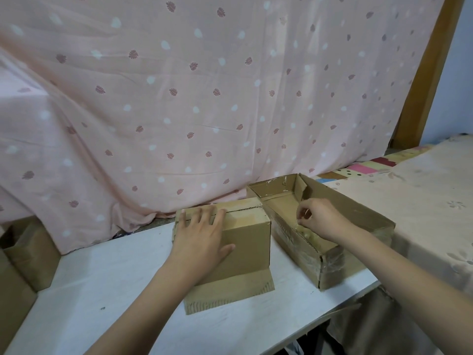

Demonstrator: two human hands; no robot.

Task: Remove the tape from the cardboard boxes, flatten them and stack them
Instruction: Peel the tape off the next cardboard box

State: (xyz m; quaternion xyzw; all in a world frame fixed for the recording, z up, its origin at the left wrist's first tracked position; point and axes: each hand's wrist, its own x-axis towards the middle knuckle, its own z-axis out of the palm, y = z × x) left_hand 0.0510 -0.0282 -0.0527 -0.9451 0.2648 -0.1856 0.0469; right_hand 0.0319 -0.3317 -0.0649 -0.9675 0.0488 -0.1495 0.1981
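At the far left, off the bench's edge, brown cartons [23, 254] stand low and partly cut off by the frame. The white bench [102, 278] carries two cardboard boxes side by side before a pink curtain [179, 98]. The left hand [202, 237] lies flat on the closed box [245, 242], fingers straight and spread over its top edge and near face, thumb along the front; this grip holds nothing, and seems meant only to pin the box in place while the other hand works. A loose flap [230, 293] of that box spreads on the bench at its foot, so it looks opened underneath. Just to the right, touching or nearly touching it, sits the open box [358, 221], long and topless, its near end wrapped in glossy clear tape [330, 260]. The right hand [317, 216] reaches over this box's near wall with fingers curled and thumb meeting fingertips, a narrow pinch at the rim where tape shows; whether a tape end is actually caught between them I cannot tell. The pinch suggests the peeling step is in hand on this box, with flattening and stacking not yet done. At the far right lies a bed [422, 201] under a pale cover.
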